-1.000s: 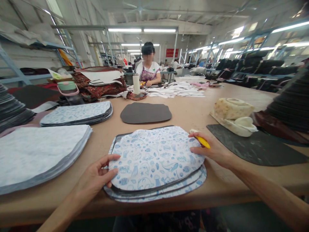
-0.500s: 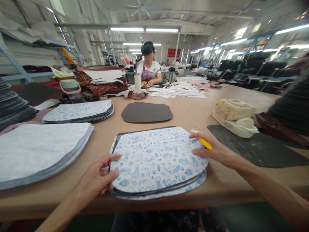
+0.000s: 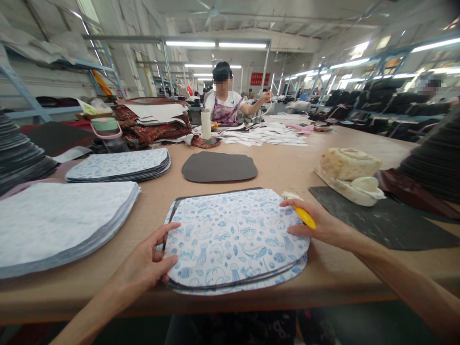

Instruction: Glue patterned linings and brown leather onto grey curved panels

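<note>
In front of me lies a small stack of rounded panels (image 3: pixel 230 239), white fabric with blue sea-creature print over dark sheets. My left hand (image 3: pixel 153 251) grips the stack's left edge, with thumb and index finger on the top panel and the other fingers at its side. My right hand (image 3: pixel 311 220) rests its fingertips on the right edge. Tucked in that same hand is a yellow-handled brush (image 3: pixel 304 217); its pale, crusted end sticks out beyond the fingers. Dark layers show along the stack's lower edge and upper left corner.
A grey panel (image 3: pixel 220 166) lies beyond the stack. Printed panels (image 3: pixel 118 165) and larger pale pieces (image 3: pixel 61 220) are piled left. At right, a glue-crusted container (image 3: pixel 350 165) stands by a dark sheet (image 3: pixel 388 230). A co-worker (image 3: pixel 224 103) sits across the table behind white strips (image 3: pixel 264 134).
My hands and the stack have barely moved. Across the table, the co-worker has raised an arm out to the side, lifting a pale strip.
</note>
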{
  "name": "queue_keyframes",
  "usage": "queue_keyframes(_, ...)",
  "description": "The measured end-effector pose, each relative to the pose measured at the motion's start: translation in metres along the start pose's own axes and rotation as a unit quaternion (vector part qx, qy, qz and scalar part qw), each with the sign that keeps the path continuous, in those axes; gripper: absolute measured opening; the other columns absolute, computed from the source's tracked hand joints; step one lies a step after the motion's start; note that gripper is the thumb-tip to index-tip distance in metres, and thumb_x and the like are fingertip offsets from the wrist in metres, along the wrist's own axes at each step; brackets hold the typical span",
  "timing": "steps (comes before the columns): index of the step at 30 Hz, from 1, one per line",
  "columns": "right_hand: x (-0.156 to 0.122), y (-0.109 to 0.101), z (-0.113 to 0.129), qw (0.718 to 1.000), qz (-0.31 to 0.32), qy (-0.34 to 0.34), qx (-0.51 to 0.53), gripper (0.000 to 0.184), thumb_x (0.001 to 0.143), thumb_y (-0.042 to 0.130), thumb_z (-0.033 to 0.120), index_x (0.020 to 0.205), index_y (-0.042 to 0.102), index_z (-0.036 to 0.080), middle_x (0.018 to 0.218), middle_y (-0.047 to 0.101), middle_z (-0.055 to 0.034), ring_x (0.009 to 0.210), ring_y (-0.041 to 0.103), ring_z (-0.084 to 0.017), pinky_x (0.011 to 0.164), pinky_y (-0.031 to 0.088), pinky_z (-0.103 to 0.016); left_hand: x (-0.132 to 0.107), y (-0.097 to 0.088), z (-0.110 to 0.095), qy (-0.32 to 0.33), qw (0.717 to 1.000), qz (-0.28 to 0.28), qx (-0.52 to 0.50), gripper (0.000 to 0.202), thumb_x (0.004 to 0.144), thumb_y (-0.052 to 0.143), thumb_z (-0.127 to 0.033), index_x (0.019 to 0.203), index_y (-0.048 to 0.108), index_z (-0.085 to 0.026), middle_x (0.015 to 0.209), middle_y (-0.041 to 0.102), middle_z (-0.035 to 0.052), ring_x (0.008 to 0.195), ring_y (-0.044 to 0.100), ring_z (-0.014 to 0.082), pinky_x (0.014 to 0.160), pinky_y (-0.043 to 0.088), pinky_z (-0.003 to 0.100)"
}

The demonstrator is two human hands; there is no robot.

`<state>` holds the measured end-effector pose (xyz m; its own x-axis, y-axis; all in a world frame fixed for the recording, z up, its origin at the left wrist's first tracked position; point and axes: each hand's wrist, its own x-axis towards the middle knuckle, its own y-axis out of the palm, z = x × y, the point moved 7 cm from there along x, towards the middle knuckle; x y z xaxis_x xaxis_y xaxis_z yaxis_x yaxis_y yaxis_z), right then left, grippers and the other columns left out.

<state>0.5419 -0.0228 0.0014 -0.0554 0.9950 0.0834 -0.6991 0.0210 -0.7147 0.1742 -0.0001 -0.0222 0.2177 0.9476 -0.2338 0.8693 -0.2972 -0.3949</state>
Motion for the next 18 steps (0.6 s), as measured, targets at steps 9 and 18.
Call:
queue_keyframes(9,-0.003,0.005,0.002,0.998,-0.007,0.005,-0.067,0.049,0.065,0.063,0.039,0.11,0.053,0.024,0.104,0.062,-0.0077,0.096,0.055,-0.032,0.084,0.041,-0.045,-0.005,-0.013,-0.02,0.121,0.961,-0.046,0.244,0.066,0.069,0.057,-0.03,0.132,0.041,-0.017,0.073,0.056,0.0011,0.052,0.05,0.0149,0.052,0.043,0.026)
queue_keyframes(18,-0.007,0.007,-0.021,0.995,-0.033,-0.004,-0.094,0.05,0.069,0.063,0.042,0.114,0.05,0.024,0.089,0.057,-0.0054,0.071,0.053,-0.024,0.063,0.043,-0.037,-0.032,0.022,-0.047,0.253,0.911,0.065,0.318,0.035,0.087,0.044,-0.029,0.12,0.053,-0.03,0.124,0.052,0.0024,0.119,0.044,0.0207,0.104,0.033,0.032)
